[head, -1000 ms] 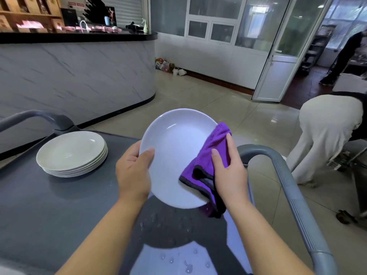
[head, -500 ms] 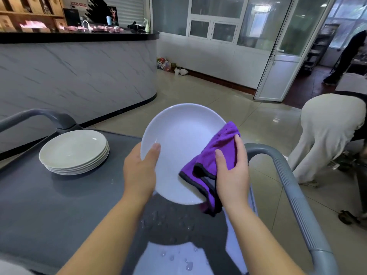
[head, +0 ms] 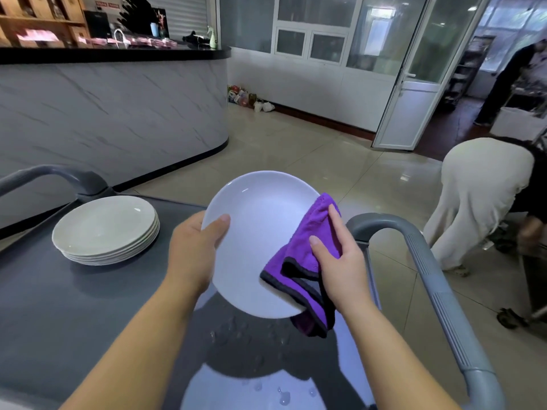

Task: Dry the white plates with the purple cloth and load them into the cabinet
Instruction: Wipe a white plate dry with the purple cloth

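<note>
My left hand (head: 195,253) grips the left rim of a white plate (head: 260,232), thumb on its face, and holds it tilted above the cart. My right hand (head: 340,261) holds the folded purple cloth (head: 299,267) against the plate's right side, with the cloth wrapped over the rim. A stack of several white plates (head: 105,229) lies on the cart top to the left. No cabinet is in view.
The grey cart top (head: 59,306) has water drops near its front. Grey cart handles rise at the left (head: 53,176) and right (head: 426,261). A person (head: 485,196) bends over at the right. A marble counter (head: 112,113) stands behind.
The plate and both hands have risen slightly and shifted right. The cloth has slid a little up along the plate's right rim.
</note>
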Demonstrator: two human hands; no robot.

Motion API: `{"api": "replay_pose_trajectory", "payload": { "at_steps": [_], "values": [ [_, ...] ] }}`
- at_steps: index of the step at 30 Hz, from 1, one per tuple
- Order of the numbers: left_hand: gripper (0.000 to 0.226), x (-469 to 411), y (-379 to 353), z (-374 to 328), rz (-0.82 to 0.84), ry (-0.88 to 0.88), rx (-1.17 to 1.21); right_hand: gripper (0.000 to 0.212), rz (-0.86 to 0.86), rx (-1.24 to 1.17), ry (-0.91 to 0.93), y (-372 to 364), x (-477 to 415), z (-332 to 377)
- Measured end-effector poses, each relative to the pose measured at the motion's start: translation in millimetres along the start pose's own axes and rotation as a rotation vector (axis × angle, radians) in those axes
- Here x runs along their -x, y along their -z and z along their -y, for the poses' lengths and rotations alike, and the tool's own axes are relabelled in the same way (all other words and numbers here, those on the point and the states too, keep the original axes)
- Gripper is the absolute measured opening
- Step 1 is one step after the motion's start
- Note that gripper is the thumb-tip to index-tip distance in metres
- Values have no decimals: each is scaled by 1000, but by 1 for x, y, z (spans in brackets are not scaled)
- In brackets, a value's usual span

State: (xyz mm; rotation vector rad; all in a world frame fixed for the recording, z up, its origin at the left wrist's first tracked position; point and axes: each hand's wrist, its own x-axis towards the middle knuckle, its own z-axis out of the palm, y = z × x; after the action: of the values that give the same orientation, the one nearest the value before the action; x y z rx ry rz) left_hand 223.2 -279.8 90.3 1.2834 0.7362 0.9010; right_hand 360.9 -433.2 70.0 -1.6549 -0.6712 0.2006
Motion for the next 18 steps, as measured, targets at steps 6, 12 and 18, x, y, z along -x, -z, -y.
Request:
{"api": "replay_pose_trajectory", "payload": {
  "at_steps": [6, 12, 18],
  "values": [
    [14, 20, -23, 15, -129, -5, 122, 56, -244, -92, -109, -27, 19, -4],
    [29, 4, 4, 2, 272, 93, 158, 59, -30, 5, 118, 16, -14, 12],
    [20, 4, -15, 3, -156, -111, 66, 56, -298, -21, 96, -18, 8, 15]
  ]
}}
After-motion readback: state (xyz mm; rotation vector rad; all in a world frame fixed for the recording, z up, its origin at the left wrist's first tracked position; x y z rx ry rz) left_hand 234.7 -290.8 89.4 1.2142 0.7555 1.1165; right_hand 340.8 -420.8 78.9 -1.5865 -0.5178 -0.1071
